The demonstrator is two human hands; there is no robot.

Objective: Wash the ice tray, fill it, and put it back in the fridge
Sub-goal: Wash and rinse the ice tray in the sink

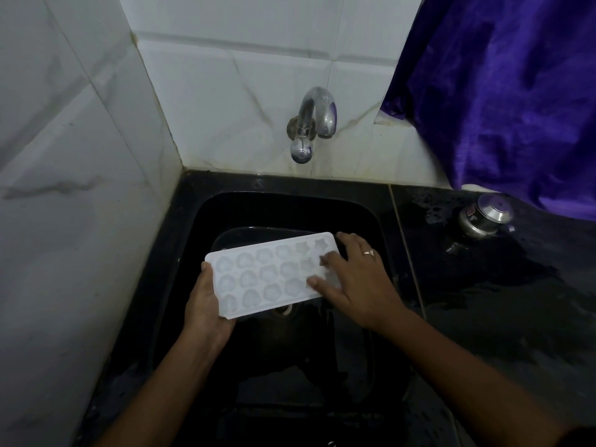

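Over sink (290, 188): gripping ice tray (271, 272) by its left short end with left hand (206, 304), fingers curled underneath, thumb on the rim. Resting right hand (351, 279) on top of the tray's right end, fingers fairly straight, spread across the moulds, not clamped. Tray face up, slightly tilted, above sink drain (283, 312). Behind sink on tiled wall: tap (314, 124). Right of sink on wet counter (483, 301): small metal pot (483, 217), purple cloth (500, 91) hanging above.

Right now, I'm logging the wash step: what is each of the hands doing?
Left hand: grips the left end of the ice tray.
Right hand: open, touching the tray's right end.
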